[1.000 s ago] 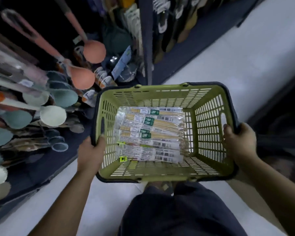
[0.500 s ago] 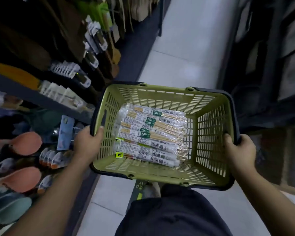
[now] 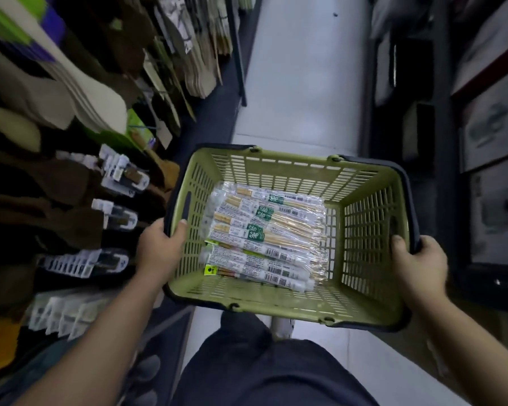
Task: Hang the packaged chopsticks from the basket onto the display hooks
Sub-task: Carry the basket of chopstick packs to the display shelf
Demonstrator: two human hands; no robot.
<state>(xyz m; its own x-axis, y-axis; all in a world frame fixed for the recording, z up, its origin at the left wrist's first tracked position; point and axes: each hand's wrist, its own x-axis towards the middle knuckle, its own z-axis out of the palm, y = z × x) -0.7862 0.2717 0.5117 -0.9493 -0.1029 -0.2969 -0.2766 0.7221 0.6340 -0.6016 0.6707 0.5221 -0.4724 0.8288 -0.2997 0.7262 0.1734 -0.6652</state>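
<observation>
Left grip (image 3: pixel 159 247) and right grip (image 3: pixel 420 259) clamp the basket (image 3: pixel 276 171); wooden spatulas (image 3: pixel 100 104) now hang at 10 o'clock, chopstick packs (image 3: pixel 261 238) unhung.

Wooden spatulas (image 3: pixel 106 101) hang left, boxed goods (image 3: pixel 493 130) right, pale floor (image 3: pixel 299 83) between.

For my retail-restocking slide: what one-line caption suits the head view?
Left hand and right hand grip a green basket of packaged chopsticks beside hanging utensils in a store aisle.
</observation>
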